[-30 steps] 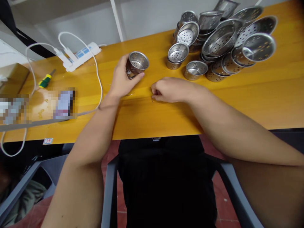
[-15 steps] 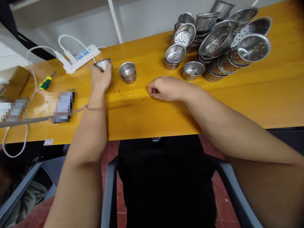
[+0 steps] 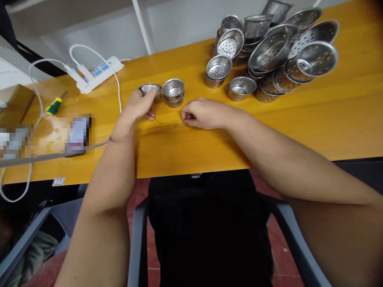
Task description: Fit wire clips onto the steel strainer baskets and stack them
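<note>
In the right hand (image 3: 202,113) — pinched between fingers, a thin wire (image 3: 178,124), free end pointing left.
Beside the left hand (image 3: 137,104), fingers bent, cannot tell whether closed on anything — a curved wire (image 3: 158,120), between both hands but nearer this one, long axis slanting toward the right. Just behind, a metal cup (image 3: 146,88); right of that, a stacked pair of cups (image 3: 173,93) on the desk (image 3: 191,153).

One head-worn camera looks forward and down from above the wearer's lap (image 3: 206,231), close over the left hand (image 3: 139,105), right hand (image 3: 203,113) and counter (image 3: 191,149), reaching a far grey panel (image 3: 182,26).
</note>
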Demonstrator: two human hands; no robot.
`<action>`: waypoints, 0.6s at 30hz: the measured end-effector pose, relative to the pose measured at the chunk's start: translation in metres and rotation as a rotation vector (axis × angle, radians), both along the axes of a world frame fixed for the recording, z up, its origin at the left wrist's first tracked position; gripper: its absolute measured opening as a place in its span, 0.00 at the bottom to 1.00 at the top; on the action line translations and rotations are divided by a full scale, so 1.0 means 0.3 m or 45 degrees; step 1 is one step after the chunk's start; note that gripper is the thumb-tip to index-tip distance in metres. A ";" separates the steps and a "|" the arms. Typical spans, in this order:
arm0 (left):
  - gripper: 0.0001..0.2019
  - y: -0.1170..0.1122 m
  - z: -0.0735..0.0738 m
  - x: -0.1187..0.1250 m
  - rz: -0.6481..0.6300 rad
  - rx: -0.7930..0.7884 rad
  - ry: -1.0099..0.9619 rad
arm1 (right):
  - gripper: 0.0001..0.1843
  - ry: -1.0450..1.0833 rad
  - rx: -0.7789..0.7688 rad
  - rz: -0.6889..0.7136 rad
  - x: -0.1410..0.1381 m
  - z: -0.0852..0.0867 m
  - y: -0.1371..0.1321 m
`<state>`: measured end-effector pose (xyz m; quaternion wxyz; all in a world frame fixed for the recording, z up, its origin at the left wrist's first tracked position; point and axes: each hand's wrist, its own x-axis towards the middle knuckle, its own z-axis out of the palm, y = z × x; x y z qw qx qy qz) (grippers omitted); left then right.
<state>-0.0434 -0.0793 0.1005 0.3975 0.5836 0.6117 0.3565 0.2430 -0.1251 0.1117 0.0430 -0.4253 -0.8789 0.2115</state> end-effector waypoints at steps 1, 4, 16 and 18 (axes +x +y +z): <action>0.27 -0.018 0.013 0.022 0.037 -0.047 0.012 | 0.07 0.020 0.005 -0.004 0.003 -0.002 0.002; 0.27 -0.057 0.035 0.075 -0.020 -0.123 -0.033 | 0.07 0.089 0.006 -0.027 0.008 -0.011 0.008; 0.24 -0.062 0.015 0.109 -0.173 -0.028 -0.183 | 0.25 0.344 -0.060 -0.011 0.028 -0.035 0.026; 0.25 -0.025 -0.026 0.090 -0.114 0.073 -0.230 | 0.38 0.246 -0.024 0.000 0.036 -0.021 0.024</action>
